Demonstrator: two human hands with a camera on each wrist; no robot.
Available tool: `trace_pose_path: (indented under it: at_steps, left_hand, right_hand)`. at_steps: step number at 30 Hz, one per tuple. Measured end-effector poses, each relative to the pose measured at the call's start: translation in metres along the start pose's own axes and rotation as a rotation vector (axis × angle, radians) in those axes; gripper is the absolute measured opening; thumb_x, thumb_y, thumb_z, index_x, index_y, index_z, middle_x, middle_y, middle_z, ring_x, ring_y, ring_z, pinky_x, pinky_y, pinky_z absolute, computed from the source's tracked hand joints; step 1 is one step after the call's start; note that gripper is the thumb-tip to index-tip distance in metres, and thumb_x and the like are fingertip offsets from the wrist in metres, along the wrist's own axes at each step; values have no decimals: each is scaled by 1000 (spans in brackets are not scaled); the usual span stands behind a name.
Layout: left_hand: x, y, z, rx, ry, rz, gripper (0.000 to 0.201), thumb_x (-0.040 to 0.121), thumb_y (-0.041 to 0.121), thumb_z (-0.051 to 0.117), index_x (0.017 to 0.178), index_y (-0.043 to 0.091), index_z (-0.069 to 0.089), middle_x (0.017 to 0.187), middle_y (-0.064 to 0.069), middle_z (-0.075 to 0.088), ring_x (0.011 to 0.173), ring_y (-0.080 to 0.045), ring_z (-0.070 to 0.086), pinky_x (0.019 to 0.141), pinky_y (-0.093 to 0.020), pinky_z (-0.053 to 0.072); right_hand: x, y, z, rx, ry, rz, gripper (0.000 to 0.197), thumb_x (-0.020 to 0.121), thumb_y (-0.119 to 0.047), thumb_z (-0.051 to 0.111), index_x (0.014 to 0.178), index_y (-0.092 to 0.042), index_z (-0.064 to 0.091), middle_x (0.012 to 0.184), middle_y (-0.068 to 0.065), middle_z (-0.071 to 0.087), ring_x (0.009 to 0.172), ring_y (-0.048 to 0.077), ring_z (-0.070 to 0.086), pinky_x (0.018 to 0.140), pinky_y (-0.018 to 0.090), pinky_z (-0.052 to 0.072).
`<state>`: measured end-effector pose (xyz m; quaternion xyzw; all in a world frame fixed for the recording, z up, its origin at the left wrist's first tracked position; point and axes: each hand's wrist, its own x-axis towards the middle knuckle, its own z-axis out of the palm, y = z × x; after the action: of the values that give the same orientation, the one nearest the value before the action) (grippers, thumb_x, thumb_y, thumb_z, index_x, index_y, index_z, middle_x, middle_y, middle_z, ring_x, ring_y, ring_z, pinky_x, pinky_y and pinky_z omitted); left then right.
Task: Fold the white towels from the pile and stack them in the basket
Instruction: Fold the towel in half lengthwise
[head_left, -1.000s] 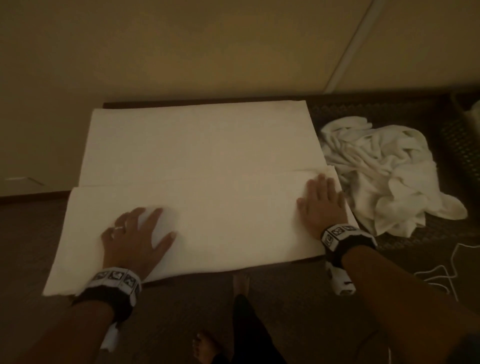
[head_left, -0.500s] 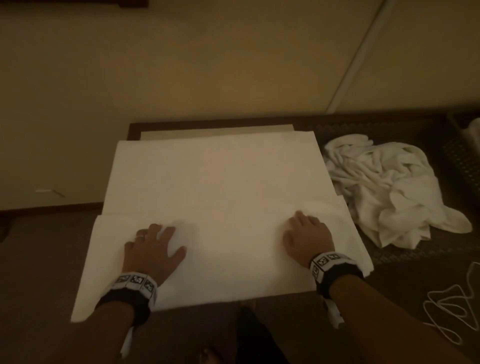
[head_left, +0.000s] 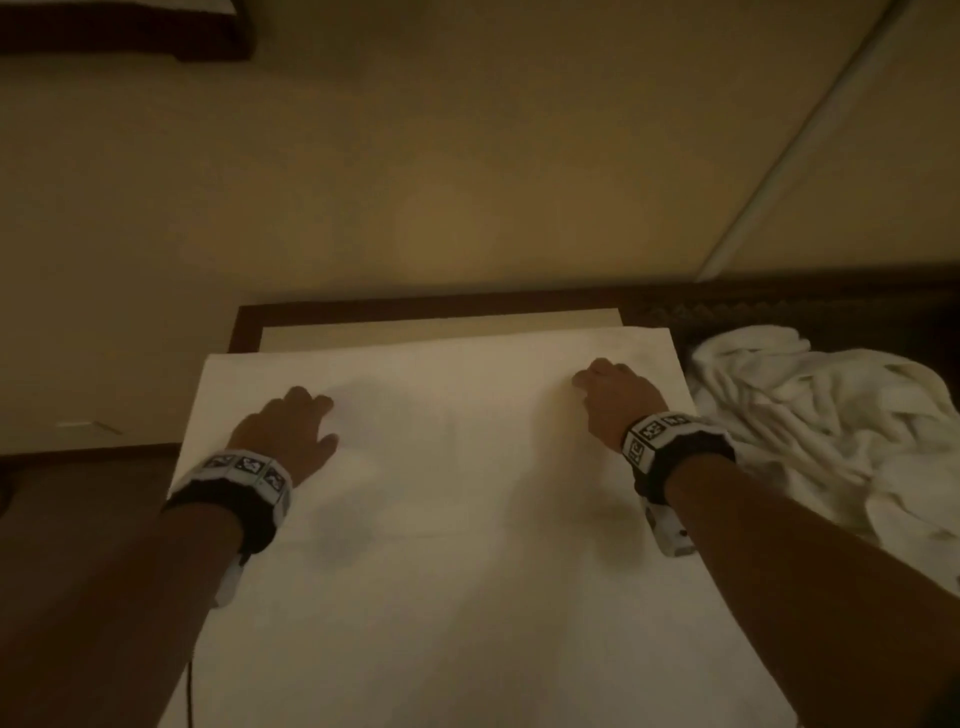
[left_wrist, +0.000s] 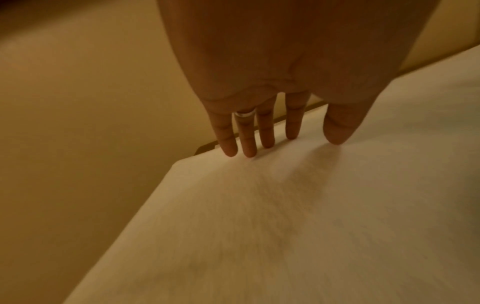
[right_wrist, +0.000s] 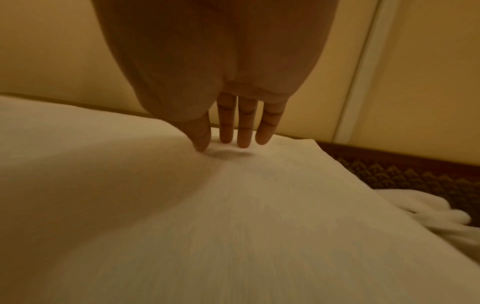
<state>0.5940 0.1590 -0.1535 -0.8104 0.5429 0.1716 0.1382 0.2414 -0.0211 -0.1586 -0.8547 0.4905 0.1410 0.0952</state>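
Beige wall (head_left: 415, 182) behind – both hands flat on smooth rect. towel (head_left: 441, 597).

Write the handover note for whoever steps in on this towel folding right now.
Left hand: open, fingertips pressing the flat towel near its far left edge.
Right hand: open, fingertips pressing near the far right corner.
The towel lies spread on the table, its near part folded up almost to the far edge.
The unfolded pile sits to its right, touching it.
The basket is not in view.
Done: first fold laid.
Left: finish folding this towel, put it in the basket, then work through the pile.
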Motion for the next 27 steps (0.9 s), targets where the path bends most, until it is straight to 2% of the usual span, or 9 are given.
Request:
trace_pose_path:
  at_steps: [2, 5, 8, 10, 13, 16, 21, 24, 27]
  left_hand:
    - [25, -1, -5, -18, 18, -21, 61, 97, 47, 47, 151, 26, 30, 149, -5, 33, 131, -29, 41, 106, -45, 40]
    - [57, -3, -9, -4, 34, -11, 67, 98, 47, 45, 156, 33, 15, 163, 0, 14, 147, -27, 20, 116, -48, 28]
    - [81, -7, -19, 33, 1, 7, 74, 97, 51, 47, 156, 36, 5, 164, 3, 9, 151, -28, 7, 120, -51, 16]
    - [93, -5, -27, 53, 23, -24, 76, 94, 52, 52, 156, 34, 10, 161, -3, 21, 149, -32, 14, 119, -54, 15]
    - [104, 3, -32, 120, 119, -69, 67, 90, 48, 60, 149, 29, 34, 141, -13, 43, 132, -40, 36, 114, -54, 25]
    - [102, 10, -33, 69, 205, -83, 46, 89, 41, 64, 128, 18, 56, 121, -17, 53, 113, -42, 48, 102, -50, 38]
    - [66, 8, -44, 186, 178, -24, 25, 89, 34, 60, 107, 16, 60, 101, -8, 58, 94, -31, 58, 80, -42, 47]
    - [33, -4, -54, 165, 227, 60, 16, 81, 29, 69, 90, 15, 65, 87, -8, 64, 83, -33, 61, 78, -41, 48]
    - [-7, -12, -63, 65, 296, 156, 16, 78, 18, 74, 75, 18, 59, 70, -8, 64, 65, -33, 62, 62, -37, 49]
  right_hand:
    - [24, 4, -5, -9, -6, 5, 54, 93, -17, 53, 144, -22, 37, 151, 5, 31, 133, 28, 37, 106, 46, 40]
    - [53, 13, -8, 9, -27, -16, 65, 93, -20, 54, 151, -25, 25, 160, 3, 16, 145, 27, 21, 114, 49, 28]
    - [74, 22, -12, 16, 0, -29, 64, 94, -24, 55, 150, -27, 25, 157, 4, 24, 142, 28, 26, 113, 50, 27]
    - [84, 25, -14, -9, 48, -27, 60, 94, -27, 54, 148, -26, 28, 149, 6, 34, 136, 31, 34, 109, 51, 31]
    - [94, 25, -18, -42, 95, 2, 54, 92, -28, 55, 142, -24, 36, 138, 7, 41, 128, 32, 39, 106, 51, 32]
    - [97, 28, -24, -80, 73, 31, 44, 93, -35, 55, 134, -21, 48, 133, 7, 47, 123, 33, 44, 106, 51, 30]
    - [74, 35, -41, -139, 57, -16, 38, 93, -42, 53, 123, -19, 56, 124, 6, 57, 116, 28, 52, 105, 46, 31]
    - [44, 35, -52, -153, 87, -58, 29, 91, -40, 52, 112, -21, 58, 102, 2, 66, 103, 25, 60, 107, 39, 26]
    - [6, 29, -62, -174, 131, -77, 28, 88, -40, 53, 108, -21, 56, 87, -1, 64, 88, 24, 62, 101, 37, 28]
